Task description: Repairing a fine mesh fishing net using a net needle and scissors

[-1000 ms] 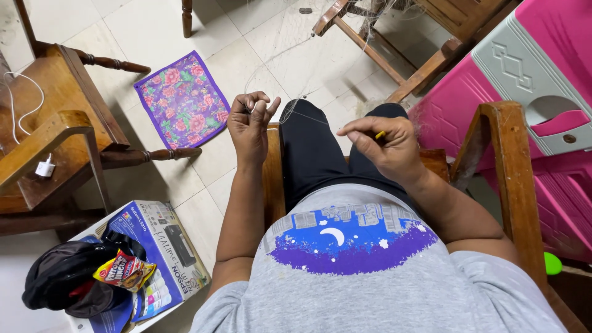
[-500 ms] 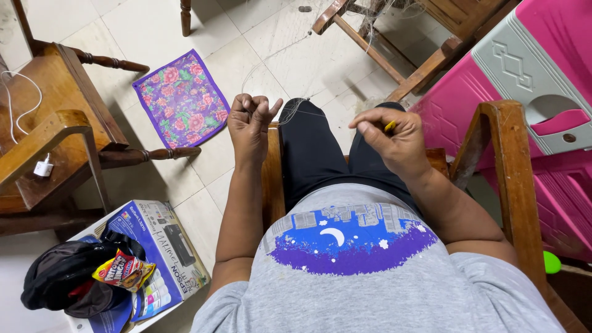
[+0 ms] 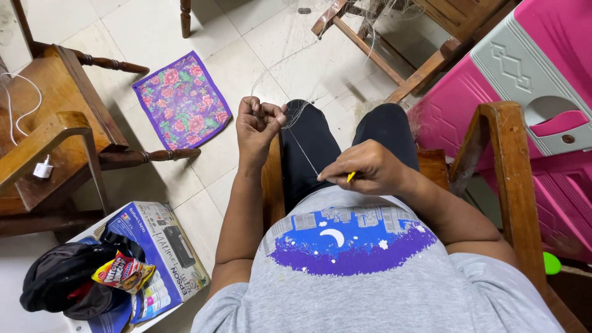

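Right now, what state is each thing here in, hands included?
left hand: closed, pinching fine netting.
right hand: closed on a yellow tool, only its tip showing.
thread: stretched straight between the two hands.
fishing net: spread thinly over the floor towards a wooden frame.
floral cloth: lying flat on the tiles.
printer box: on the floor, a black bag and a snack packet on top.
charger: resting on the wooden chair, cable attached.
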